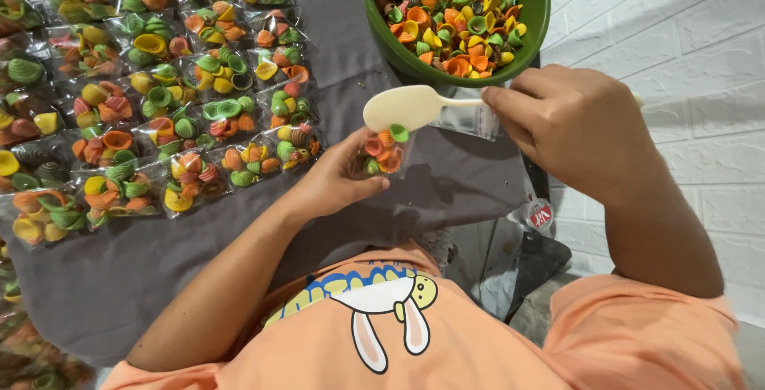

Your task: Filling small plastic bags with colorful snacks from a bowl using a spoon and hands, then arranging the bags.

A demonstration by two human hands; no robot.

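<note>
My left hand (339,179) holds a small clear plastic bag (385,153) partly filled with orange, green and red shell-shaped snacks. My right hand (570,123) grips the handle of a cream plastic spoon (406,107), whose bowl sits just above the bag's mouth. A green bowl (535,7) heaped with the same coloured shells stands right behind the spoon.
Rows of filled clear bags (171,95) of coloured shells lie on a grey cloth (343,47) to the left. A stack of flat clear bags (476,121) lies under the spoon handle. A white brick-pattern wall (685,55) runs along the right.
</note>
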